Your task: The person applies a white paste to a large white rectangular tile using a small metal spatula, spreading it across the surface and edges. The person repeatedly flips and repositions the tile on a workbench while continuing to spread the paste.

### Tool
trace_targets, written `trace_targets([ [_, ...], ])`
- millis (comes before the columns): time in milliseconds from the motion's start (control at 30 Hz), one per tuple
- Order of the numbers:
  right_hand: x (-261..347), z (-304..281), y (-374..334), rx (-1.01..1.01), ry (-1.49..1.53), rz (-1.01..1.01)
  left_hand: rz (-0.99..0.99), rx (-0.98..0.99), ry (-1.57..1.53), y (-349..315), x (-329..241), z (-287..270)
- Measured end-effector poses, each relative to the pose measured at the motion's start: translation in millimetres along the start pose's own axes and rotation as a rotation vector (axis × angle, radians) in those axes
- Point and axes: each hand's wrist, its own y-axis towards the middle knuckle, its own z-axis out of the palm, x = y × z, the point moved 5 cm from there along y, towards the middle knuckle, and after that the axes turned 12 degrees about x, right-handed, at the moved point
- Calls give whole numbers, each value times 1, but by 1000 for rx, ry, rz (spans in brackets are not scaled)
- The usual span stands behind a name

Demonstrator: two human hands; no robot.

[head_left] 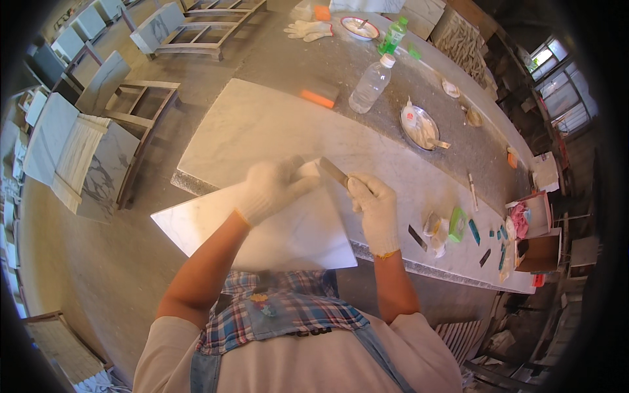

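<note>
My left hand (267,191), in a whitish knitted glove, grips the upper edge of a white marble slab (298,239). The thumb side lies toward the slab's upper right corner, and some fingertips are blurred. This slab sits tilted between my body and the worktable. My gloved right hand (373,203) is closed around a putty knife (334,173). Its flat grey blade points up and left, close to the slab's corner and my left fingers. Under both hands extends a larger pale marble slab (242,124) lying on the worktable.
Beyond stand a clear bottle (371,85), a green bottle (393,36), a metal bowl (429,139) with a white tube, and a white bowl (360,28). An orange block (318,98) lies nearby. At right are a green box (457,224) and several small blades. Marble-laden racks (147,105) stand left.
</note>
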Motion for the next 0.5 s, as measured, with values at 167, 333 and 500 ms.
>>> trace_targets([
  [167,11,4,-1,-24,-107,-73,12,-16,-52,-3,-2,-1],
  [333,13,3,-2,-68,-172,-71,31,-31,-74,-3,-3,-2],
  [500,16,5,-2,-77,-191,-118,33,-45,-79,-4,-4,-2],
])
